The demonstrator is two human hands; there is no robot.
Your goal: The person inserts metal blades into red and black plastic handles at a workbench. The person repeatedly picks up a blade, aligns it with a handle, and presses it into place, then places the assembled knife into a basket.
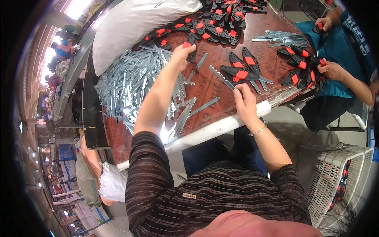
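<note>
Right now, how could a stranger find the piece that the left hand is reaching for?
Start at the brown table and its big heap of silver metal strips. Follow the left hand to the heap's far edge. Its fingers touch a black handle piece with a red tab, unlike the bare silver strips beside it.

White sack (134, 23), plastic basket (335, 177)

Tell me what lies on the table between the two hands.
In the head view, between the left hand and right hand lie loose toothed metal bars on the brown table.
</note>
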